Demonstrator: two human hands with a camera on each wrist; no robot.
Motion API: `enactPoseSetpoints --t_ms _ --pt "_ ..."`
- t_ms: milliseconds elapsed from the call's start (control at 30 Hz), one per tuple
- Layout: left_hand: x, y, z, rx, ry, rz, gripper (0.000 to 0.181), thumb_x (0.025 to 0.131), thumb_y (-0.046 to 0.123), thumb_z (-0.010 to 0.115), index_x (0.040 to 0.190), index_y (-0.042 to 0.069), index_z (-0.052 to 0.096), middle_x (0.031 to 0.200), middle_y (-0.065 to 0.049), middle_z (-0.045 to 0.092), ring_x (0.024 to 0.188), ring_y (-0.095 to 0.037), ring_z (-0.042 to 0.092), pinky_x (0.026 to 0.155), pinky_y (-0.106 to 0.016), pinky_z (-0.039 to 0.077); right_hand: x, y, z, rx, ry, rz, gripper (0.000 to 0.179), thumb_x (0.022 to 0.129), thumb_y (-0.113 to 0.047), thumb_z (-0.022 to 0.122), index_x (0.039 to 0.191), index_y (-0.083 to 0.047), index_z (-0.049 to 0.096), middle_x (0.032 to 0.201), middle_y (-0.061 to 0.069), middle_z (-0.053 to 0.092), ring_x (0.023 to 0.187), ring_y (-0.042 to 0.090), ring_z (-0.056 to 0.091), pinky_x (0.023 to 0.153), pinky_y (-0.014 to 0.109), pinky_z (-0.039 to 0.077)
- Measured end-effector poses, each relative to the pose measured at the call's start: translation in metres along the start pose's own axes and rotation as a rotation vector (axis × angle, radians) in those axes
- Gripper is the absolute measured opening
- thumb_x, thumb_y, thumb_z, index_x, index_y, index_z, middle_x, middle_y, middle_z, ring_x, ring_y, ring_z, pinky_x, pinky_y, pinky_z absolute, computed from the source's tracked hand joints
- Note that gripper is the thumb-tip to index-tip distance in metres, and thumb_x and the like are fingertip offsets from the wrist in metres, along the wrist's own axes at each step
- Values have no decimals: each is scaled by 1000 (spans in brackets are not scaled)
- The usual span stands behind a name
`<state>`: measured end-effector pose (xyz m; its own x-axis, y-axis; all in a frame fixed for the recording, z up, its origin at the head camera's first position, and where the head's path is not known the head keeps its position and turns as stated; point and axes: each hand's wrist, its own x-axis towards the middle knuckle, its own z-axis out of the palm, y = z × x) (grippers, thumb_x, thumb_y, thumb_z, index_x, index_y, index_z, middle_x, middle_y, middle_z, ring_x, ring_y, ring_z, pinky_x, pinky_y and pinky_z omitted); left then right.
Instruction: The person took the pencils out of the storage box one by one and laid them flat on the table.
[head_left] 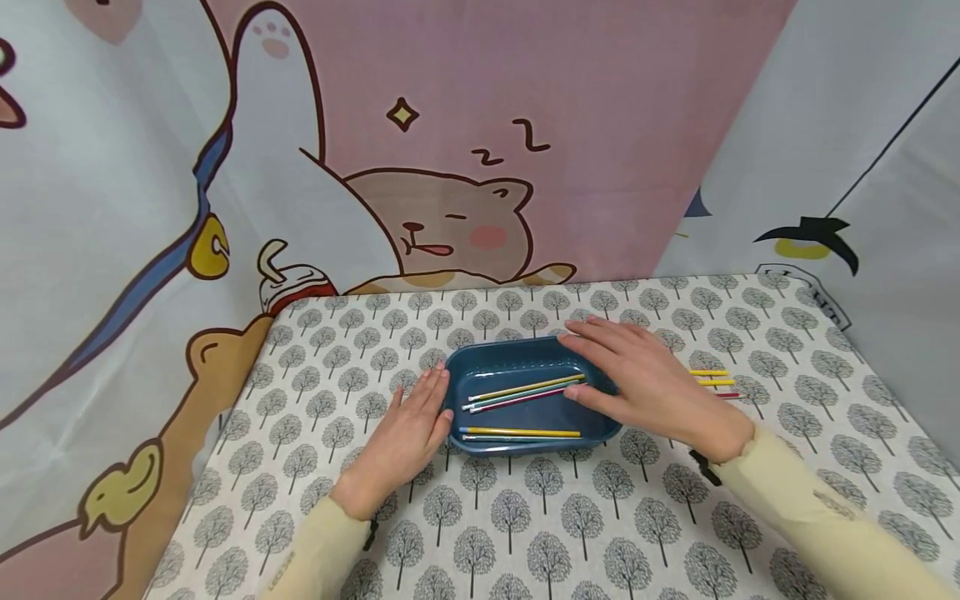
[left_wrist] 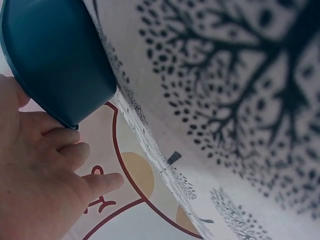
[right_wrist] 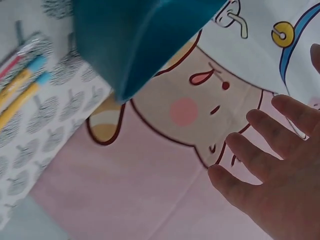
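Note:
A dark blue oblong tray [head_left: 487,363] sits on the patterned tablecloth. Inside, a group of slim pencils [head_left: 525,387] lies slanted, and a yellow pencil [head_left: 532,432] lies beside a darker one along the front wall. My left hand [head_left: 401,437] touches the tray's left end, fingers extended along its outside; the left wrist view shows its fingertips right at the rim. Over the tray's right end my right hand [head_left: 648,383] is spread, overlapping the rim in the head view. Its fingers [right_wrist: 250,150] are straight and apart in the right wrist view, with nothing between them.
To the right of the tray, partly behind my right hand, lie yellow pencils [head_left: 716,382] and a red one [head_left: 727,396]. A cartoon-printed curtain [head_left: 615,167] rises along the table's back edge and sides. The tablecloth [head_left: 547,525] carries grey trees.

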<state>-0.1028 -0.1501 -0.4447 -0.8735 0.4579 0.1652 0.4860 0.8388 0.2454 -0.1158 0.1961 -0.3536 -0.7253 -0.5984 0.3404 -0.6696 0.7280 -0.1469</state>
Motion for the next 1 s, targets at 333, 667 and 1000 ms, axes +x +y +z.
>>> enactPoseSetpoints --t_ms 333,667,1000 --pt "1 1 0 -1 -2 -2 58 104 33 40 153 7 23 159 -9 20 143 -28 22 109 -61 24 37 -15 6 46 -52 -90 66 92 -59 53 146 -20 46 150 1 40 137 25 35 109 53 29" --pt "1 1 0 0 15 3 58 103 31 42 153 6 25 159 -9 23 143 -27 23 108 -62 26 66 -23 18 132 -127 -117 65 94 -57 51 144 -16 48 147 6 45 134 24 41 107 48 35" --pt "1 -1 2 -7 23 10 58 104 32 41 153 6 26 159 -9 22 143 -28 25 108 -62 26 81 -25 35 201 -195 -123 60 94 -52 56 141 -15 51 143 6 49 131 21 44 108 42 36"
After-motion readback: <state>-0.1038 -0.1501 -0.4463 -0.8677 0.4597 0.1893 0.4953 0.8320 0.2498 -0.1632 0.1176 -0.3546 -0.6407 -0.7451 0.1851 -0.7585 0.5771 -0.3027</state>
